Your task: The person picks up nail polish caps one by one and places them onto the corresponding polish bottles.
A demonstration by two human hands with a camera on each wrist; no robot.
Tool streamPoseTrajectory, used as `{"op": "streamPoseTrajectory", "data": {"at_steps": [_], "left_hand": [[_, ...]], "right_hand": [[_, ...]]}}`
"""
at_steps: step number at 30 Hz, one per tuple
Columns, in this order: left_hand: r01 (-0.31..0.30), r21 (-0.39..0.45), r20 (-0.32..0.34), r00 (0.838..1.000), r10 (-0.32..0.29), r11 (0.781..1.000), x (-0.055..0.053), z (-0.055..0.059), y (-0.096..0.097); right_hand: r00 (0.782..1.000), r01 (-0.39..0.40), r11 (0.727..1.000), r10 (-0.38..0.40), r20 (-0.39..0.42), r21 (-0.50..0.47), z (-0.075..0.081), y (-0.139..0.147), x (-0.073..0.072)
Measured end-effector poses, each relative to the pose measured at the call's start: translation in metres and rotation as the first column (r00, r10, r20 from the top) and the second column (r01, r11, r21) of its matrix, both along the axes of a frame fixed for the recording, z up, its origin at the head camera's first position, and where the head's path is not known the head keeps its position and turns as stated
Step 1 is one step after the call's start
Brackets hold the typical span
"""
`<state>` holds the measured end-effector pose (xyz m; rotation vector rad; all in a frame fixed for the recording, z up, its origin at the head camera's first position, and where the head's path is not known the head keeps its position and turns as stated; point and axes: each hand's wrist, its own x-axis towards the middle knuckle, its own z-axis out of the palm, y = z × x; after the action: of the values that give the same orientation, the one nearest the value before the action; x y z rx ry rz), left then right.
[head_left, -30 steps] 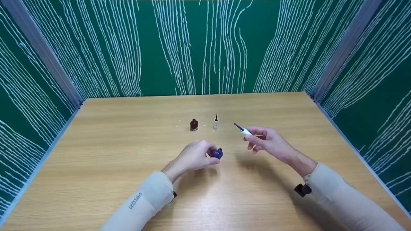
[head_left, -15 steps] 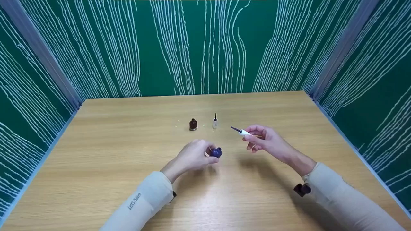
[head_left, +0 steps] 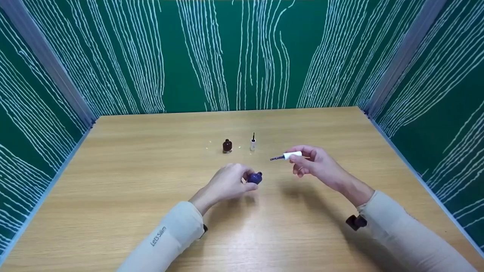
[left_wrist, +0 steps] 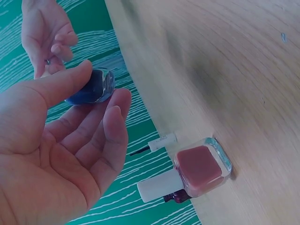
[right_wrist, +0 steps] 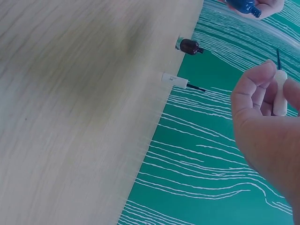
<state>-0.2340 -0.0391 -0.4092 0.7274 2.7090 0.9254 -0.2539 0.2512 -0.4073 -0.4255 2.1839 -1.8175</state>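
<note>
My left hand (head_left: pixel 227 183) grips an uncapped dark blue nail polish bottle (head_left: pixel 255 178) between thumb and fingers, its neck tilted to the right. To its right, my right hand (head_left: pixel 317 166) pinches a white nail polish cap (head_left: pixel 294 155) by its sides. The dark brush (head_left: pixel 277 158) on that cap points left and a little down, above and to the right of the bottle's neck. In the left wrist view, a pink nail polish bottle (left_wrist: pixel 200 169) with its white cap on stands on the table close by the left hand; that hand mostly hides it in the head view.
Farther back on the wooden table (head_left: pixel 132 170) stands an uncapped dark red nail polish bottle (head_left: pixel 227 146). Beside it a white cap (head_left: pixel 253 145) stands with its brush upward. Small pale flecks lie around them. Green walls with white lines enclose the back and sides.
The brush in my right hand has turned from pointing up and left to nearly level, tip slightly down. My left hand has barely moved, with the blue bottle leaning slightly more rightward.
</note>
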Motion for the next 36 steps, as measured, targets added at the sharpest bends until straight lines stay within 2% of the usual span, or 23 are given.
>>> {"op": "streamPoseTrajectory", "data": {"at_steps": [7,12,20,25,31,36], "left_hand": [[0.017,0.011,-0.033,0.999,-0.016,1.000,-0.001,0.000,0.000],[0.020,0.006,-0.030,0.999,-0.020,1.000,-0.001,0.000,0.000],[0.014,0.010,0.003,1.000,-0.014,1.000,0.000,0.002,0.000],[0.012,0.014,0.012,1.000,-0.012,1.000,0.001,0.003,0.000],[0.016,0.005,-0.014,1.000,-0.016,1.000,0.002,0.003,-0.001],[0.019,-0.011,-0.043,0.999,-0.019,1.000,0.002,0.002,-0.002]], "right_hand": [[0.999,0.001,1.000,0.000,-0.034,0.029,0.003,-0.001,0.002],[0.999,0.001,0.999,0.000,-0.036,0.034,0.005,-0.002,0.002],[0.999,-0.015,1.000,0.016,0.037,-0.003,0.005,-0.005,0.002],[0.997,0.007,1.000,-0.007,0.077,0.004,0.003,-0.006,0.001],[0.989,0.047,0.998,-0.054,0.141,0.049,0.004,-0.009,0.001],[0.986,0.033,0.997,-0.044,0.158,0.074,0.007,-0.010,0.004]]}}
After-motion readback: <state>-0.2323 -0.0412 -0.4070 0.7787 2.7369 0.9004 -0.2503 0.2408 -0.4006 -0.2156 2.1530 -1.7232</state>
